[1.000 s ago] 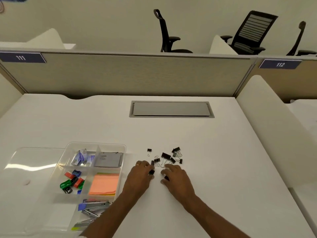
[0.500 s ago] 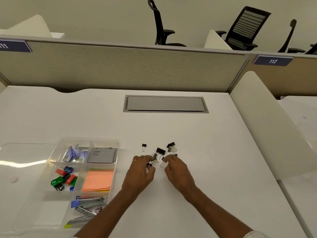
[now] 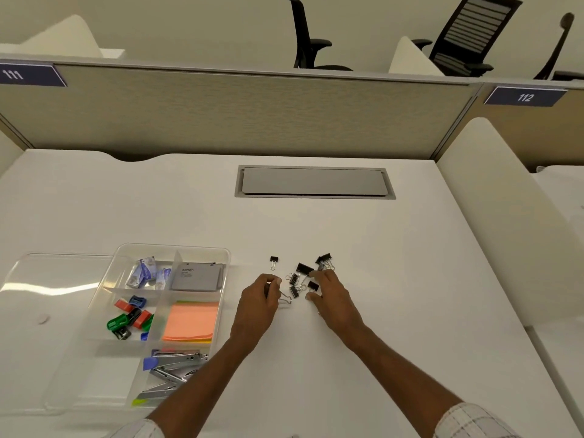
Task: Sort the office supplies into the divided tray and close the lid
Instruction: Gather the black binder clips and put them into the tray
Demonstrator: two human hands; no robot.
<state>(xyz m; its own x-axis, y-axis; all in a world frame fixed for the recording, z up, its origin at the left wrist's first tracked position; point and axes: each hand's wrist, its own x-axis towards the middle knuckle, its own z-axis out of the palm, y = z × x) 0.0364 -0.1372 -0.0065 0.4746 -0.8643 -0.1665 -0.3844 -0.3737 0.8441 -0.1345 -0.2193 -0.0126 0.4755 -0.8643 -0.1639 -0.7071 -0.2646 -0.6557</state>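
Hands at loose black metal binder clips (image 3: 304, 269), just right of clear divided plastic tray (image 3: 226, 273).
I see my left hand (image 3: 257, 303) curled, pinching one clip (image 3: 285, 301) by its wire handles; my right hand (image 3: 336, 300) lies spread, thumb and forefinger either side of another clip (image 3: 313, 285), grip uncertain. Clear lid (image 3: 47, 279) lies open left of the tray.

A grey flap (image 3: 315, 182) is set in the desk (image 3: 410, 311) at twelve o'clock. Black chairs (image 3: 467, 36) are seen at one o'clock.
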